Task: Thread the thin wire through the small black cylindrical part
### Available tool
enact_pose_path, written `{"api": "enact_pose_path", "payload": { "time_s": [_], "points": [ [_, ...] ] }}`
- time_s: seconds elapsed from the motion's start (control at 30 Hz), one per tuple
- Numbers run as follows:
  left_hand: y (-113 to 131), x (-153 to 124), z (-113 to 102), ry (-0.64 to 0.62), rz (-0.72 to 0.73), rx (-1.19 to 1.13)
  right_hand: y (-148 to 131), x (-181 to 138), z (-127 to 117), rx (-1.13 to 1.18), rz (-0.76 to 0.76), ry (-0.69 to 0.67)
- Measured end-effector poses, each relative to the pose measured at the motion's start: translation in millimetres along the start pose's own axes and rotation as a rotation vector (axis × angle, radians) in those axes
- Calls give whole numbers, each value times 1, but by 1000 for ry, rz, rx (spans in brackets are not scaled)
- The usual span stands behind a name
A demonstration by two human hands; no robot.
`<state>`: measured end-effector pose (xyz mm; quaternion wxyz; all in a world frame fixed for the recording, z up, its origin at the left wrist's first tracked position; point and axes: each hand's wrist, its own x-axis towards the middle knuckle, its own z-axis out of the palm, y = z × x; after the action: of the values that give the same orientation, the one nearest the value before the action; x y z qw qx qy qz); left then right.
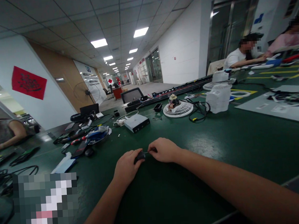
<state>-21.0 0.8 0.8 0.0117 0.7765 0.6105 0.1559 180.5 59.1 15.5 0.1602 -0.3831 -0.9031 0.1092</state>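
Note:
My left hand [127, 165] is closed around the dark handle of a screwdriver [141, 155], low over the green table. From the handle a thin metal shaft points right, and my right hand [165, 150] pinches its far end between thumb and fingers. The tip is hidden by those fingers. Just beyond my hands lies a silver optical drive [137, 122] with a black front. Behind and to the right, a white fan grille [178, 109] lies flat with a motor [173, 101] on it.
A white plastic housing [217, 99] and black cables [200, 114] stand to the right. At left are a bowl of blue items [97, 133], a computer mouse [89, 152] and a folded cloth [64, 163]. People sit at the far right and left.

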Motion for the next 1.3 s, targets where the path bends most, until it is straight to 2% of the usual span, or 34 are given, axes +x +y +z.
{"api": "enact_pose_path", "payload": {
  "time_s": [0.2, 0.3, 0.43, 0.67, 0.8, 0.93, 1.0, 1.1, 1.2, 1.3],
  "points": [
    [4, -1, -2, -24, 22, 15, -1, 0, 2, 33, -60, -52],
    [4, 0, -2, -19, 19, 25, -5, 0, 2, -76, -3, 8],
    [3, 1, -1, -12, 1, 23, -10, 0, 2, -123, 49, 0],
    [4, 2, 0, 20, -30, 25, -5, 2, 5, -227, 284, 26],
    [4, 3, 3, 48, -50, 20, -3, 4, 5, -89, 278, 84],
    [3, 3, 5, 61, -87, 6, -4, 7, 9, 46, 185, -59],
    [3, 3, 5, 76, -97, -3, -3, 7, 11, 73, 179, -75],
    [3, 2, 5, 90, -95, -11, 2, 6, 11, 143, 177, 24],
    [3, 1, 5, 100, -85, -30, 9, 7, 9, 238, 160, 67],
    [6, 0, 3, 105, -29, -45, 11, 9, 8, 369, 75, 139]
  ]
}}
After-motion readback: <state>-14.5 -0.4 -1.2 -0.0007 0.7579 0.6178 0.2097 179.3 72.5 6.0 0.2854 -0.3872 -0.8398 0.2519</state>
